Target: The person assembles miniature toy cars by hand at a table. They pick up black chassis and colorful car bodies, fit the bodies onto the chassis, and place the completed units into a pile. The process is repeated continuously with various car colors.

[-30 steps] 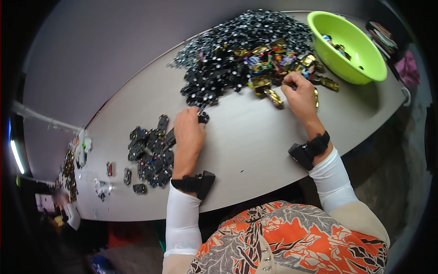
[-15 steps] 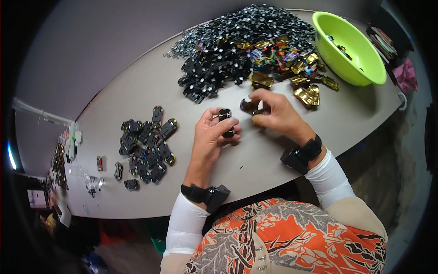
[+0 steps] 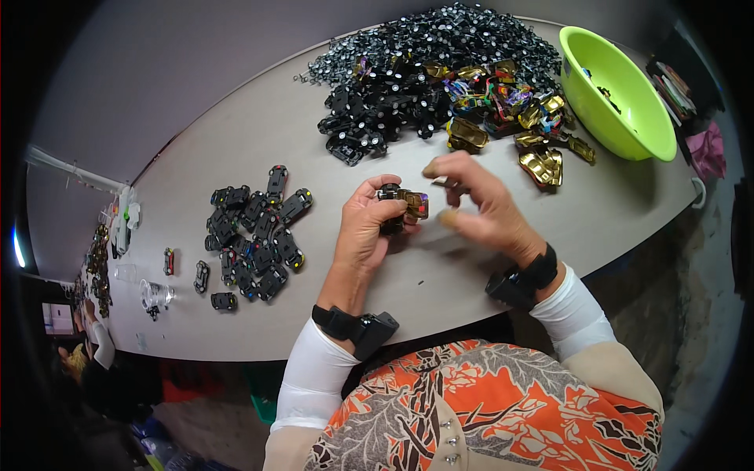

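My left hand point(image 3: 366, 224) is closed around a black toy car chassis point(image 3: 390, 228) and a gold toy car body point(image 3: 414, 206). The thumb presses on both pieces, and the body points right, crosswise to the chassis. Just to the right, my right hand point(image 3: 488, 206) hovers with thumb and fingers apart, slightly blurred. No piece shows plainly between those fingers.
Beyond my hands lie heaps of black chassis point(image 3: 385, 110), small dark-and-silver parts point(image 3: 463, 39) and gold car bodies point(image 3: 542, 166). A green basin point(image 3: 628, 118) stands far right. Black-bottomed toy cars point(image 3: 255, 224) cluster left, near a clear cup point(image 3: 157, 294). Another person point(image 3: 102, 345) sits far left.
The gold body has passed from my right hand into my left, against the chassis. My right hand has let go, opened and shifted slightly right.
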A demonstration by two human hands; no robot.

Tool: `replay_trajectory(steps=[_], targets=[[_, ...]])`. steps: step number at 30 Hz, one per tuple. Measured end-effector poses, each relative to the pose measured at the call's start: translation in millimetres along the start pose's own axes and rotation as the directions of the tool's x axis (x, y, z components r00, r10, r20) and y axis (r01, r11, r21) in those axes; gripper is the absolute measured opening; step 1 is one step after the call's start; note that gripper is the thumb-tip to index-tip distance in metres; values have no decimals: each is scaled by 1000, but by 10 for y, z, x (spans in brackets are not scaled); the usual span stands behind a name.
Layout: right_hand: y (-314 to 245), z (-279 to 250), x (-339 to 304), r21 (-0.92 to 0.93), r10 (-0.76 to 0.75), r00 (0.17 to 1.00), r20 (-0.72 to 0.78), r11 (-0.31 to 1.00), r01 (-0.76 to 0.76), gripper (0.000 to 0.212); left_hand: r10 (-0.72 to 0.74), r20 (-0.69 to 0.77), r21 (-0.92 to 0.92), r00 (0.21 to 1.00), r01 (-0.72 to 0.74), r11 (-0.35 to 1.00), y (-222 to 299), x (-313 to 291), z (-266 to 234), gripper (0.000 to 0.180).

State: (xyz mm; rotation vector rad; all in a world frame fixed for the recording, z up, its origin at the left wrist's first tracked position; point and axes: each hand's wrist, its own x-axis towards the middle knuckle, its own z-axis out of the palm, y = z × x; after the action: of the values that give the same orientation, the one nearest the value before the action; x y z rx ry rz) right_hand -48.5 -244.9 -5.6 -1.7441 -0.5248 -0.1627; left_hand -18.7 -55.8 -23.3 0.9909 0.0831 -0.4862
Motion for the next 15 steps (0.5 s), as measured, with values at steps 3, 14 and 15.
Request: replay_trajectory(steps=[3, 14, 15], targets=[[-19, 188, 5, -89, -137, 990, -16, 987, 135, 38, 15, 19, -10, 1000, -15, 1000, -104, 23, 21, 32], [-49, 55, 32, 432, 383, 920, -85, 846, -312, 31, 13, 175, -194, 984, 22, 981, -146, -4, 7, 41], [-38, 62, 22, 357, 408, 912, -44, 859, -367, 31, 27, 171, -147, 985, -2, 989, -163, 5, 10, 42]])
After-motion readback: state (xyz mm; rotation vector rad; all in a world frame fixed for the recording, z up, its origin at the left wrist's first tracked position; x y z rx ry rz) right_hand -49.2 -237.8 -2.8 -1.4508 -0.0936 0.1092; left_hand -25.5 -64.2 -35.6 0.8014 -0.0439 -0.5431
